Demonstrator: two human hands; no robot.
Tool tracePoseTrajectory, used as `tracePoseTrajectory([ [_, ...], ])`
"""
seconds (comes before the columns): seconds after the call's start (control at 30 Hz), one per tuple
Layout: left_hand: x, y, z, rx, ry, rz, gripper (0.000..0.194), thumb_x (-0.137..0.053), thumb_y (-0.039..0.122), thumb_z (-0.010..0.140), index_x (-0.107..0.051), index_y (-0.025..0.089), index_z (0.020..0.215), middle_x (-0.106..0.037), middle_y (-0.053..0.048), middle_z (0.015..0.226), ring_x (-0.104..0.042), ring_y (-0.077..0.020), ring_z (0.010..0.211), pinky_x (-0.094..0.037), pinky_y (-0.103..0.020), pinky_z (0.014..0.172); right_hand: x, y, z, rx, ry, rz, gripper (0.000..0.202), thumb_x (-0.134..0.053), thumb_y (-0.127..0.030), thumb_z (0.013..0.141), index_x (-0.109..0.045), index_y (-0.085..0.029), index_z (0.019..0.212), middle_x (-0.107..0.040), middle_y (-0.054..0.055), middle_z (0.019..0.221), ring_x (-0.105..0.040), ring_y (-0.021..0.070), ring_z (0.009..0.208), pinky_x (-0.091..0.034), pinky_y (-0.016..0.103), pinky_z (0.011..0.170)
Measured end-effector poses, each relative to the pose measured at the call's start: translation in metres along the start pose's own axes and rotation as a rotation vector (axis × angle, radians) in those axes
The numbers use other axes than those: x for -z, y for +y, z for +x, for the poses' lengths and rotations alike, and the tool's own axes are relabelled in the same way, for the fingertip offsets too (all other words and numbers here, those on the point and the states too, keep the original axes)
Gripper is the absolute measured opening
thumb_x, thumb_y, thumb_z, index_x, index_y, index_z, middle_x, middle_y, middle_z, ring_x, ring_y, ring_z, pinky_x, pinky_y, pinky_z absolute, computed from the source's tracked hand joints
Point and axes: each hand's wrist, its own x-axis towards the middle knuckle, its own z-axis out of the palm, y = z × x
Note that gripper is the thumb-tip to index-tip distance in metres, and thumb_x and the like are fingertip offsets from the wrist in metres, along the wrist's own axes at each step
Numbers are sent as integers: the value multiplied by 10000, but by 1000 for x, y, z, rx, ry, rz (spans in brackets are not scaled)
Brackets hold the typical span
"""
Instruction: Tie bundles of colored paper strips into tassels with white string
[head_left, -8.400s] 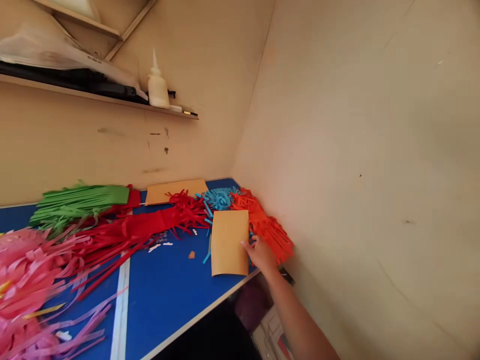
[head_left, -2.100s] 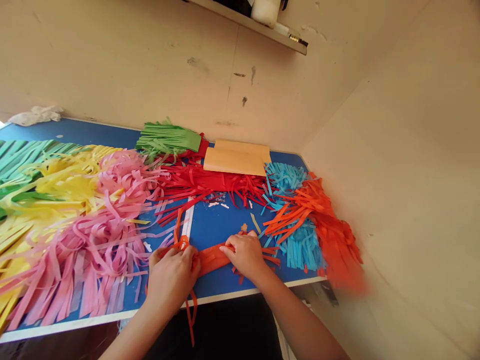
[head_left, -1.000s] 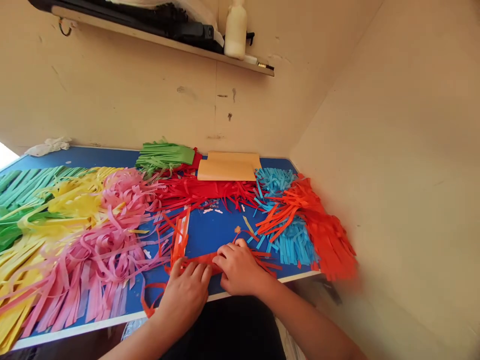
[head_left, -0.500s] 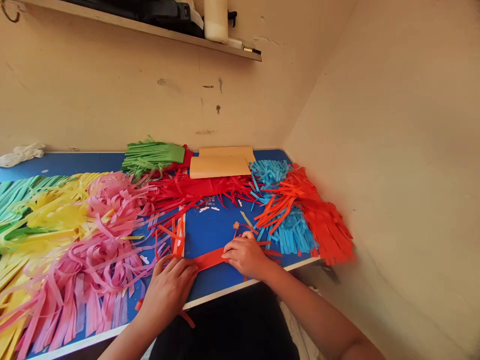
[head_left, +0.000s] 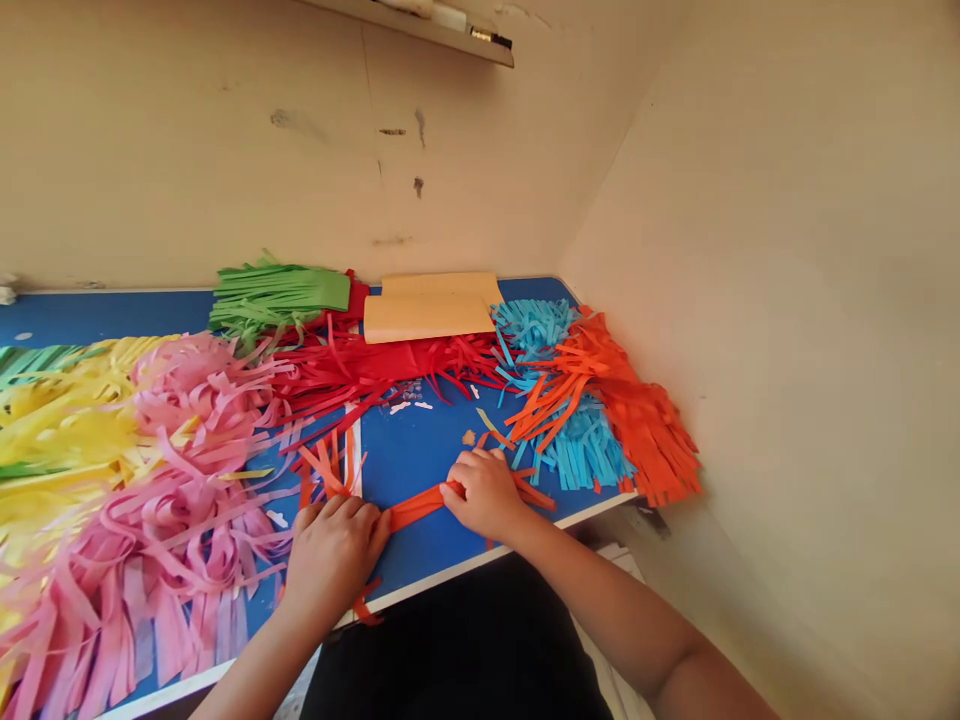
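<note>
An orange tissue paper fringe [head_left: 417,508] stretches between my two hands near the table's front edge, its middle bunched into a narrow band. My left hand [head_left: 337,545] is closed around its left part, with cut strips poking out above and below the fingers. Closed on the right part is my right hand [head_left: 484,495], thumb and fingers pinching the paper; more loose strips stick out past it. The fingertips of the left hand are partly hidden under the hand.
Pink fringes [head_left: 202,520] and yellow fringes [head_left: 82,420] cover the left side. Red fringe [head_left: 397,357], green fringe [head_left: 285,290] and folded yellow-orange paper [head_left: 427,312] lie at the back. Blue fringe [head_left: 585,450] and orange fringe [head_left: 652,430] lie right, beside the wall. A shelf [head_left: 450,38] hangs above.
The orange band between my hands has gone from flat and wide to narrow and bunched. Both hands have closed more tightly on it. The view has tilted down and shifted slightly right.
</note>
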Motion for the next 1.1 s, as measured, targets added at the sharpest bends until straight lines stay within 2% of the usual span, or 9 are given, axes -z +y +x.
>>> tracePoseTrajectory([
  [0.17,0,-3,2,-15,-33,24,397,-441,391,949,-597,217,627,-625,-32,622,-615,-245,676,-342,-382,695,2,5,2,4,-18,-34,195,-646,-254,828,-579,-186,658,-622,1,748,-536,170,785,-270,323,730],
  [0.3,4,-2,1,-37,68,23,194,-506,272,922,-660,223,816,-682,-37,782,-630,-246,801,-368,-426,846,15,4,-4,-54,222,-84,66,-638,-216,821,-636,-201,886,-667,48,948,-553,221,941,-285,376,844],
  [0.37,8,0,1,-132,105,28,181,-527,163,877,-682,258,884,-704,-27,873,-622,-253,885,-348,-454,926,19,-1,-10,96,269,-108,156,-600,-207,854,-631,-208,1007,-665,76,1051,-545,235,1004,-280,404,883],
  [0.47,12,7,-1,-229,137,12,243,-499,131,868,-696,273,885,-714,-13,871,-612,-257,924,-333,-470,974,16,-5,-13,441,99,-112,121,-560,-211,875,-629,-195,974,-681,65,973,-562,208,900,-303,392,834],
  [0.53,14,13,-2,-217,151,-19,243,-470,180,893,-703,249,898,-717,-27,860,-610,-260,942,-329,-478,1004,12,-2,-10,518,38,-114,124,-554,-236,885,-633,-181,962,-690,62,943,-569,203,862,-306,390,810],
  [0.67,13,22,3,-179,113,-1,241,-496,305,887,-704,188,853,-705,-82,828,-607,-286,937,-339,-507,1010,13,10,2,557,17,-99,163,-552,-234,868,-641,-177,992,-705,62,929,-589,202,843,-293,403,840],
  [0.77,15,23,10,-162,55,51,158,-532,212,820,-680,180,775,-681,-82,761,-611,-282,865,-337,-537,1004,20,14,5,579,-11,-89,247,-578,-201,787,-625,-159,1027,-705,84,1017,-594,215,887,-291,410,861],
  [0.9,20,20,15,-186,6,83,165,-520,126,762,-673,183,784,-692,-87,776,-617,-291,849,-341,-570,982,21,16,8,613,-29,-167,187,-567,-197,814,-642,-159,980,-709,78,973,-589,217,877,-287,412,843],
  [1.1,21,22,14,-154,75,95,204,-524,297,832,-686,183,785,-699,-96,771,-612,-312,887,-315,-599,998,21,20,27,386,-67,-50,130,-580,-189,824,-708,-207,809,-727,9,830,-597,164,793,-287,373,821],
])
